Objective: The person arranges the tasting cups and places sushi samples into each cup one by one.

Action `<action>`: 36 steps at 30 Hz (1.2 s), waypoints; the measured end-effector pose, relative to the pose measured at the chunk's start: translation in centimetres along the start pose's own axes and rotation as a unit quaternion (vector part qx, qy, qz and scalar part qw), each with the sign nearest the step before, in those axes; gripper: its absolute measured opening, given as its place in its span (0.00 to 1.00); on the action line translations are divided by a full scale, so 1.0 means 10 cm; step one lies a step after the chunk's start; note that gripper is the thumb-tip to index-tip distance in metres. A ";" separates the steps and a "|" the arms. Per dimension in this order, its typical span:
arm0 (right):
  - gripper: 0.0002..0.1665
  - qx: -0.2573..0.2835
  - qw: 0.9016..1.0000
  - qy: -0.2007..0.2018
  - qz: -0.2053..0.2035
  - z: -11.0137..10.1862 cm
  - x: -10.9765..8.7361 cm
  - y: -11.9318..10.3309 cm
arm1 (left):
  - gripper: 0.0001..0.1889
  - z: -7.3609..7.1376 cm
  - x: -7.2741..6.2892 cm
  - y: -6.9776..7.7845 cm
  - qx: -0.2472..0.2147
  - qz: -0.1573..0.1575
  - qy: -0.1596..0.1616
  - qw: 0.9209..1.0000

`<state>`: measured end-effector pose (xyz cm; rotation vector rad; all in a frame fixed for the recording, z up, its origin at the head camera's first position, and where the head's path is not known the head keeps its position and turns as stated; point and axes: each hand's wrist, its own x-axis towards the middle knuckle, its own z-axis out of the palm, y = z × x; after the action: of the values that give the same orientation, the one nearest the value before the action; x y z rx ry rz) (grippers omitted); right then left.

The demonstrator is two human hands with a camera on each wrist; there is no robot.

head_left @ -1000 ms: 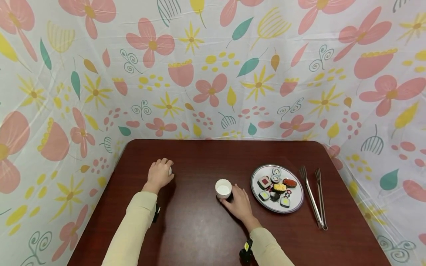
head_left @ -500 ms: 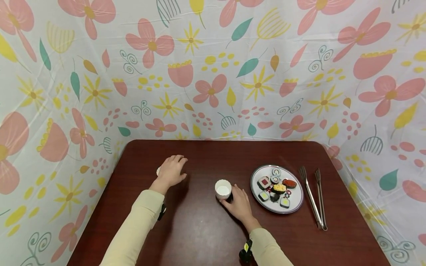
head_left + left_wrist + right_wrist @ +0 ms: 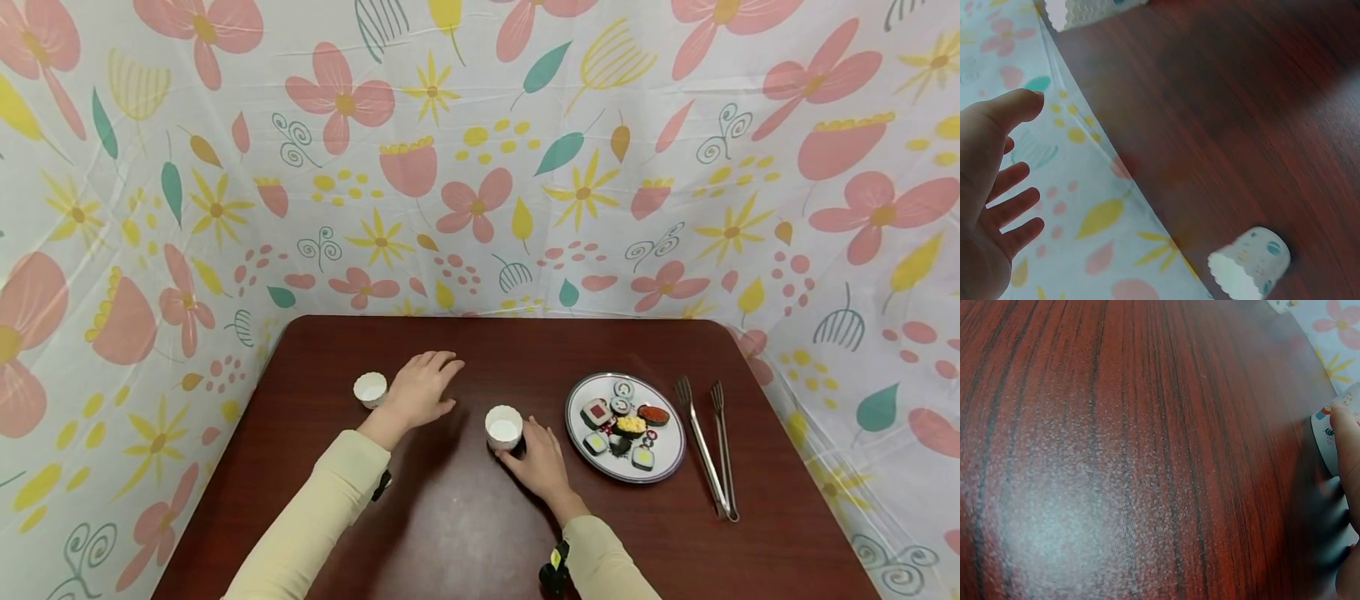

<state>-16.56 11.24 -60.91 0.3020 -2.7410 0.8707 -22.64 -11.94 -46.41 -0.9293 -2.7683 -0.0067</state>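
Note:
On the left of the table stands a white paper baking cup (image 3: 370, 388) with a scalloped rim; its small printed pattern shows on the same cup (image 3: 1259, 259) in the left wrist view. My left hand (image 3: 417, 389) is just right of it, above the table, fingers spread and holding nothing. Near mid-table, my right hand (image 3: 542, 462) holds a second white cup (image 3: 503, 423), thumb at its near side and fingers along its right. In the right wrist view the thumb (image 3: 1347, 450) lies on the printed wall. Layered scalloped rims (image 3: 1082, 12) show at the left wrist view's top.
Right of my right hand is a round white plate (image 3: 577, 446) bearing several sushi pieces (image 3: 630, 425). Metal tongs (image 3: 708, 454) lie beside it, spread in a V. A flowered cloth (image 3: 480, 117) surrounds the dark wooden table (image 3: 450, 533) at the back and sides.
My left hand has let go of the left cup and moved right, its fingers opening and leaving that cup standing in view. My right hand and its cup have stayed put.

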 end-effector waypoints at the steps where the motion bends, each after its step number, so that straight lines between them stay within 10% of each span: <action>1: 0.38 0.000 1.000 0.001 0.000 0.00 0.00 0.00 | 0.33 -0.01 0.01 0.03 0.002 0.008 0.005 1.000; 36: 0.37 -0.006 1.000 0.018 -0.021 0.02 -0.01 0.04 | 0.15 0.32 -0.01 0.82 0.032 0.147 0.030 0.988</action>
<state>-16.64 11.42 -61.29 0.3373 -2.6960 0.8414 -18.34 -5.21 -50.08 -1.2874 -2.5340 0.1003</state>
